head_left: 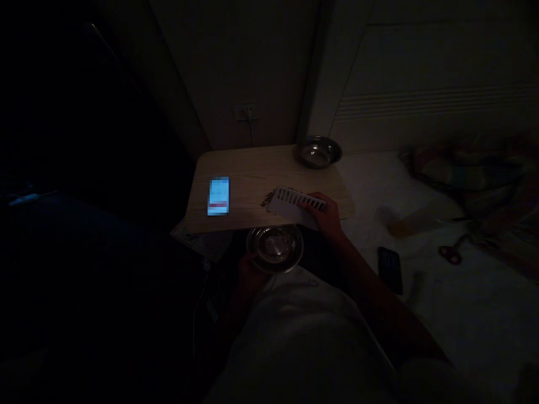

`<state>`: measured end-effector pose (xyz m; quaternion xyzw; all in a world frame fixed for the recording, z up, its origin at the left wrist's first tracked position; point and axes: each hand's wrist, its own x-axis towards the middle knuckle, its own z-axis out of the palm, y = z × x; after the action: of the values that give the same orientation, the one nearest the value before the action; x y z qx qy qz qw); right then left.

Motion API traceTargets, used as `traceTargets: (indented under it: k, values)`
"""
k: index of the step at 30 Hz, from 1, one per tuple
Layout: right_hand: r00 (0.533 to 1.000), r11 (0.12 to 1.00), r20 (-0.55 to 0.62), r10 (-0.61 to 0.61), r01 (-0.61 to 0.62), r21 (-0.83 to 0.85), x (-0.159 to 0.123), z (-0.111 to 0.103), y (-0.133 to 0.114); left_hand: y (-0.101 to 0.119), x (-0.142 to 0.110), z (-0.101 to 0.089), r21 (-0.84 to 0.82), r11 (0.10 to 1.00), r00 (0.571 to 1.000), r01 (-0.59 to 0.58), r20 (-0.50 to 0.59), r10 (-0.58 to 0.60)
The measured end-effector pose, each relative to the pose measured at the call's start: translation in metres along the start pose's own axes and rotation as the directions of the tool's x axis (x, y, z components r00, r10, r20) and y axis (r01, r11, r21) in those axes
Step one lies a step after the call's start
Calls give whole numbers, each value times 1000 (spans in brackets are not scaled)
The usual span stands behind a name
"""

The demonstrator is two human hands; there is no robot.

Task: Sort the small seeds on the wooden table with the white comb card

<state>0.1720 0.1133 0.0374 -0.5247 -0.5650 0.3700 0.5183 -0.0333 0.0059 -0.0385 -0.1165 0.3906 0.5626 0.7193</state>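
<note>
My right hand (326, 216) is closed on a white flat card (288, 207) with a row of dark slots or marks along its upper edge. The card lies low over the small wooden table (248, 165). Small dark grains (268, 199) are scattered at its left end and along its far edge. Just below the table's front edge, my left hand (251, 269) grips a shiny metal bowl (275, 266) by its left rim. Some bits seem to lie inside that bowl, too dim to make out.
A lit phone (218, 196) lies on the table's left side. Another metal bowl (320, 152) stands at the back right corner. On the white bedding at right are a dark phone (390, 269), red-handled scissors (450, 254) and a clear container (404, 224). A wall socket (245, 111) holds a plugged cable.
</note>
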Motion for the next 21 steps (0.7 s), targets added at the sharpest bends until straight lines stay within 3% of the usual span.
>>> traceTargets:
  k: [10,21]
  values:
    - [998,998,-45,32,-29,53,0,-1,-1,-1,1,-1,-9,1000,999,-23,-39,23]
    - [1000,1000,-12,23,-23,13,-4,-4,2,-1,5,-7,18,999,999,-33,-41,34]
